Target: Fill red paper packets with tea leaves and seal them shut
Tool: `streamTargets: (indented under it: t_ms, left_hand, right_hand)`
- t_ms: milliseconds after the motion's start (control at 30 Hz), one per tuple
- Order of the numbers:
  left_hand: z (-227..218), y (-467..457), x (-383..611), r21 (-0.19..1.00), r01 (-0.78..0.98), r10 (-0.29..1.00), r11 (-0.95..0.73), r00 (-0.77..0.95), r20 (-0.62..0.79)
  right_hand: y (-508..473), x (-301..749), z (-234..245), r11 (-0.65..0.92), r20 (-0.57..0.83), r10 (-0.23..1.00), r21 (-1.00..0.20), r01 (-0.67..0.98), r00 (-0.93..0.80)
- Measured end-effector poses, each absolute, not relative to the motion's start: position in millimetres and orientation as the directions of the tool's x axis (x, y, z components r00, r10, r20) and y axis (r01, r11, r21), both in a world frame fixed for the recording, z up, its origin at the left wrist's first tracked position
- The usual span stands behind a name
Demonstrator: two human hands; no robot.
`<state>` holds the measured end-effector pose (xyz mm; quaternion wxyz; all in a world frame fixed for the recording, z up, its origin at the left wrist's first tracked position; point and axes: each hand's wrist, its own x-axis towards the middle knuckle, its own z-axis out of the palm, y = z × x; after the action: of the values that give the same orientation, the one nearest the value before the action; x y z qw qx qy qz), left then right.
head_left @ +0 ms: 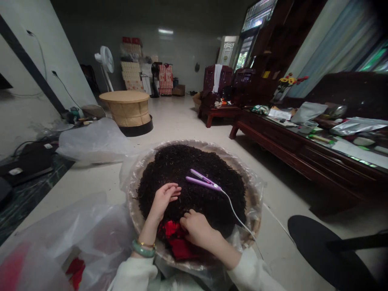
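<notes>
A wide round basket (255, 220), lined with clear plastic, holds a heap of dark, thin dried leaves (194, 161) that looks like loose tea. My left hand (163, 198) hovers over the leaves at the left with its fingers loosely bent and nothing in them. Lower down, my right hand (197, 228) is closed beside small red packets (183, 248) at the near side of the basket; its fingertips point down and what they pinch is hidden. On the leaves ahead lies a purple hair straightener (203, 182), jaws apart, its white cord (235, 212) running over the rim.
Clear plastic bags (93, 139) lie at the left, one near me with red pieces (75, 271) inside. A black round base (321, 246) stands at the right. Beyond are a drum-shaped table (127, 109), a fan (106, 60), stacked boxes (131, 72) and a cluttered wooden table (291, 149).
</notes>
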<state>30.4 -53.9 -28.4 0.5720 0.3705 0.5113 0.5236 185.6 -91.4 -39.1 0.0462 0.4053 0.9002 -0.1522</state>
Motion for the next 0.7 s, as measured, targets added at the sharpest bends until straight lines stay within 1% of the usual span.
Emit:
streamTargets:
  t_ms: [67,167,267,333,400,533,600,700]
  left_hand:
    - [-29,-57,30,0.960,-0.221,0.979,0.173,-0.072,-0.193]
    - [-28,-62,26,0.961,-0.223,0.979,0.163,-0.083,-0.185]
    - [-25,-68,23,0.965,-0.210,0.982,0.154,-0.072,-0.172]
    - [-23,-71,22,0.969,-0.187,0.985,0.160,-0.030,-0.168]
    - [-22,-73,24,0.977,-0.135,0.986,0.168,0.035,-0.165]
    - [-24,-74,27,0.990,-0.018,0.983,0.141,0.118,-0.138]
    - [-25,-74,27,0.987,-0.024,0.982,0.156,0.115,-0.153]
    - [-27,-74,25,0.973,-0.092,0.970,0.213,0.137,-0.199]
  right_hand:
    - [-91,194,-39,0.597,-0.170,0.721,-0.339,0.727,-0.671]
    - [-83,207,-29,0.524,-0.014,0.775,-0.544,0.655,-0.631]
    - [-69,217,-16,0.411,0.128,0.864,-0.737,0.536,-0.487]
    - [-60,220,-13,0.341,0.153,0.902,-0.827,0.447,-0.404]
    - [-53,221,-17,0.301,0.149,0.913,-0.874,0.381,-0.380]
    - [-48,220,-33,0.244,0.108,0.911,-0.919,0.310,-0.397]
    - [-49,220,-38,0.202,0.075,0.910,-0.939,0.278,-0.408]
    - [-51,221,-39,0.184,0.069,0.909,-0.951,0.247,-0.412]
